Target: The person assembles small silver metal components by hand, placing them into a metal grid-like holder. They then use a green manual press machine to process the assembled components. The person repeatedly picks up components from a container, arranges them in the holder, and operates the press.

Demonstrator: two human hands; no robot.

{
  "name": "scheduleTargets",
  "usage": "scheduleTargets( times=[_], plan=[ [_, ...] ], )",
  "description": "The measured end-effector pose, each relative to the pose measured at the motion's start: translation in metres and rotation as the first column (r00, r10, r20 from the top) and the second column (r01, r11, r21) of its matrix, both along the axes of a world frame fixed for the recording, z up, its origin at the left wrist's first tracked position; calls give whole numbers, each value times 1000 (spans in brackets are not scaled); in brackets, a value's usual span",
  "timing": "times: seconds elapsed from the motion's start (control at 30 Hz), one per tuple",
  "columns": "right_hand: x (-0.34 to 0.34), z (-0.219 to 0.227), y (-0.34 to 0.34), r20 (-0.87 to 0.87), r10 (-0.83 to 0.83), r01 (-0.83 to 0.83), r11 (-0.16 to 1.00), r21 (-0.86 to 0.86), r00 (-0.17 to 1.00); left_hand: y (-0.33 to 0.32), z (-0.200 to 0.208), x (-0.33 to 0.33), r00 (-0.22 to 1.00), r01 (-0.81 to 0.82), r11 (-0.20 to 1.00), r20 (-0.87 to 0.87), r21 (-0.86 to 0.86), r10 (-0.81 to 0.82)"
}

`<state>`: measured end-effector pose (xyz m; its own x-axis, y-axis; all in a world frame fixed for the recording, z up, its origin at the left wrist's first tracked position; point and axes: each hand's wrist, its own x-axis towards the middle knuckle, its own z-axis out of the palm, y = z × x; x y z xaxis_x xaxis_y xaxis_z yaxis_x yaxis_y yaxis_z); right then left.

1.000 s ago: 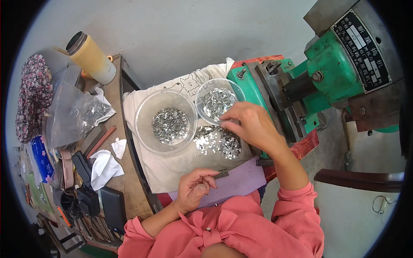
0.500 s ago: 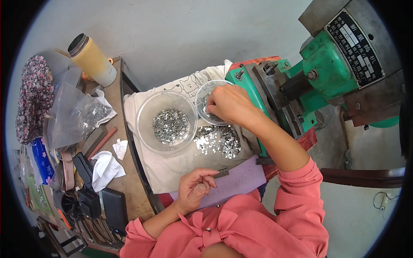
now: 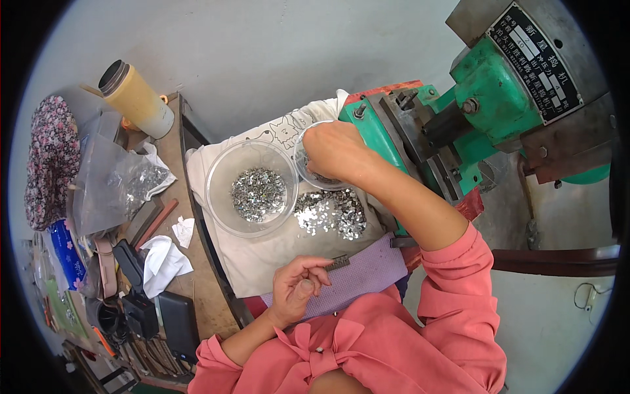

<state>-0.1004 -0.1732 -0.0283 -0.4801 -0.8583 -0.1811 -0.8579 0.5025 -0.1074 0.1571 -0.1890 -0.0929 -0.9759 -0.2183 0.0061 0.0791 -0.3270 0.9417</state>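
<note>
My left hand [image 3: 295, 290] is in front of my body, with thumb and fingertips closed on the near end of a small dark metal strip [image 3: 338, 263]. That strip points away to the right, over a purple textured mat [image 3: 366, 268]. My right hand [image 3: 336, 152] reaches into a small clear tub [image 3: 298, 169], its fingers curled down among the metal bits; whatever they pinch is hidden under the hand. Left of it stands a larger clear tub [image 3: 215, 202] holding many small shiny metal pieces [image 3: 258, 194]. More flat silvery pieces [image 3: 333, 214] lie heaped on the pale cloth [image 3: 252, 262].
A green press machine [image 3: 492, 98] with a dark ram and steel bed rises close on the right, beside my forearm. A wooden table [image 3: 197, 276] on the left carries a yellow flask [image 3: 136, 100], a plastic bag of pieces [image 3: 125, 177], crumpled tissue [image 3: 164, 262] and black cases [image 3: 177, 325].
My right hand has shifted slightly left and deeper over the small tub, its fingertips now hidden. My left hand keeps its hold on the metal strip. The whole view has shifted slightly.
</note>
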Motion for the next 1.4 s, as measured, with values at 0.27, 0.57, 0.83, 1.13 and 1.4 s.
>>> scheduleTargets(
  times=[0.27,0.57,0.83,1.13,1.4],
  plan=[
    [-2,-1,-5,1,13,-13,1000,8,1000,1,-1,0,1000,-5,998,9,67,4],
    [-6,0,-10,85,3,-11,996,90,996,1,-1,-1,1000,4,1000,-16,-18,-4],
    [-9,3,-5,188,-130,112,989,101,974,1,-1,1,1000,-5,999,5,32,4],
    [-21,-5,27,486,-193,312,933,-178,852,1,-5,-1,1000,-12,999,-11,34,13],
    [-26,-23,56,838,-65,601,727,-332,541,8,0,-8,975,-123,992,179,-35,128]
  ],
)
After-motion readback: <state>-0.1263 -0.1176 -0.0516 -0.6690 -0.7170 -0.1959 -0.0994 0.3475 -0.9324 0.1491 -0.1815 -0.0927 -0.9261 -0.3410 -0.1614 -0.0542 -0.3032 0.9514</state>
